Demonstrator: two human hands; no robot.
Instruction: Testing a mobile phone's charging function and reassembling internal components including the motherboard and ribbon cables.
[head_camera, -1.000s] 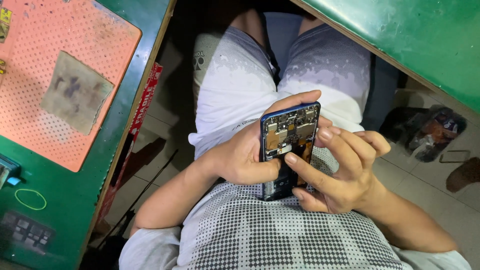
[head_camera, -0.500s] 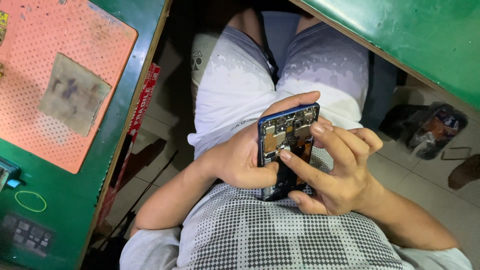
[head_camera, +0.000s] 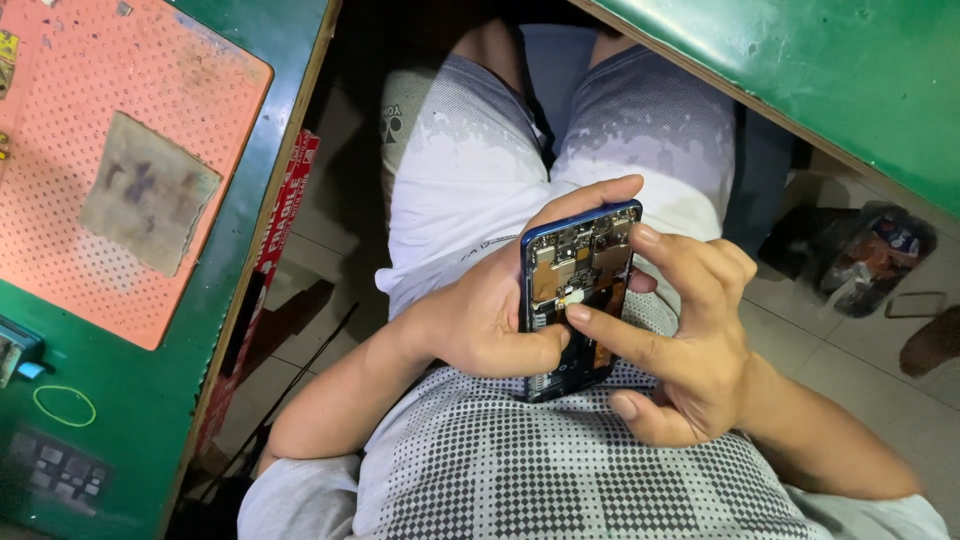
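1. Left hand wraps a narrow grip around the opened phone, thumb across its lower half, fingertips hooked over the top and far edge. It is held over the person's lap, above the white shorts, between the two benches and touching neither.
2. Right hand holds nothing. Its index finger presses on the exposed innards near the middle of the phone; the other fingers curl loosely beside the right edge, thumb tucked below.
3. Phone: back cover off, blue frame, boards and copper-coloured patches showing. Judged light and stiff, but fragile inside; the safe hold looks to be the frame edges, as the left hand has it, not the bare parts.
4. Green bench to the left carries an orange perforated mat with a stained grey cloth lying on it, and a thin green loop near the edge. Second green bench sits upper right.
5. Hard to make out: what the index fingertip touches, too small to tell. The phone's lower end is covered by the left thumb. Dark bundle on the floor at right is unclear.
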